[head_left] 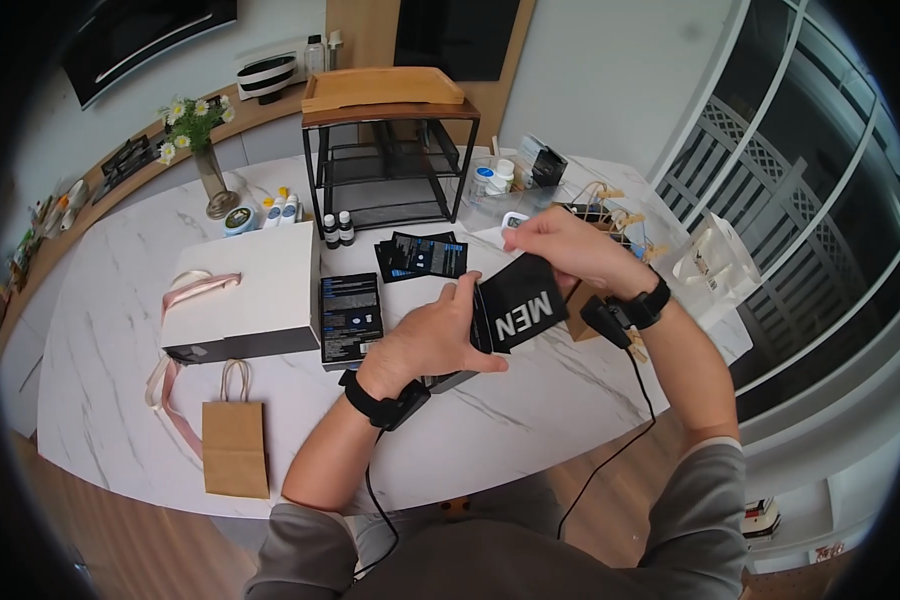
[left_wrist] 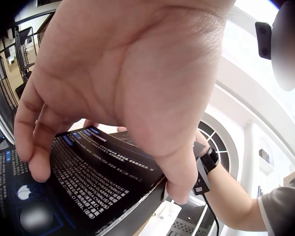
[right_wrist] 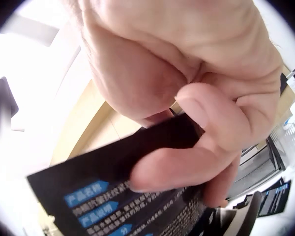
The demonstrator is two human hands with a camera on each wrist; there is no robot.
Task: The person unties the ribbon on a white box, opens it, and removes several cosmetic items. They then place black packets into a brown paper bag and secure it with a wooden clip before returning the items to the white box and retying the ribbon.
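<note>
My right hand (head_left: 580,245) pinches a flat black packet (head_left: 525,308) between thumb and fingers; it is lettered MEN in pale capitals on one side. In the right wrist view, white print and blue labels cover the packet's (right_wrist: 108,196) other side. My left hand (head_left: 420,335) grips a black printed box (left_wrist: 103,182), its fingers over the printed face and its thumb at the edge. Much of that box is hidden under the hand in the head view. Just left of it, another black box (head_left: 350,318) lies on the marble-patterned table (head_left: 120,420).
Several black packets (head_left: 428,255) lie beyond my hands. A white box (head_left: 245,285) with pink ribbon and a brown paper bag (head_left: 235,450) are at the left. A mesh shelf (head_left: 390,160) stands behind, two small bottles (head_left: 338,230) before it. At the right stands a white bag (head_left: 715,265).
</note>
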